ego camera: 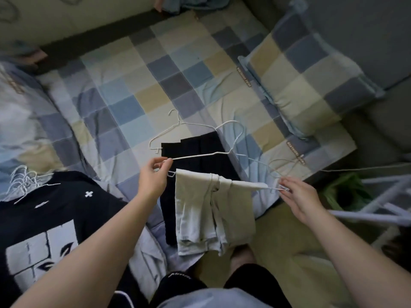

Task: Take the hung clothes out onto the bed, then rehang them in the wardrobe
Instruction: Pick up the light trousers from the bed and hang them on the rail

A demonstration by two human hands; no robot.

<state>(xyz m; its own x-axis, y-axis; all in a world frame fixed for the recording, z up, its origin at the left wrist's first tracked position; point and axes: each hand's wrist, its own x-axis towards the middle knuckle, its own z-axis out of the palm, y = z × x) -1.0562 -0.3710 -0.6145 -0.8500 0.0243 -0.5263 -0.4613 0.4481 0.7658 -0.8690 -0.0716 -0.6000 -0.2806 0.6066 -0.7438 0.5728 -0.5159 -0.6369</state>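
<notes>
Outstretched left hand (153, 177) and right hand (300, 196) pinch hangers (200, 154).

Seen from above, a person wears a pale blue-grey top (211, 300) over black shorts (251, 278). One leg of the shorts carries a short line of white lettering (179, 276), too blurred to read. Both forearms (106, 236) are bare from elbow to wrist, with no sleeve reaching them, and the left hand (153, 181) and right hand (298, 196) are likewise uncovered.
</notes>
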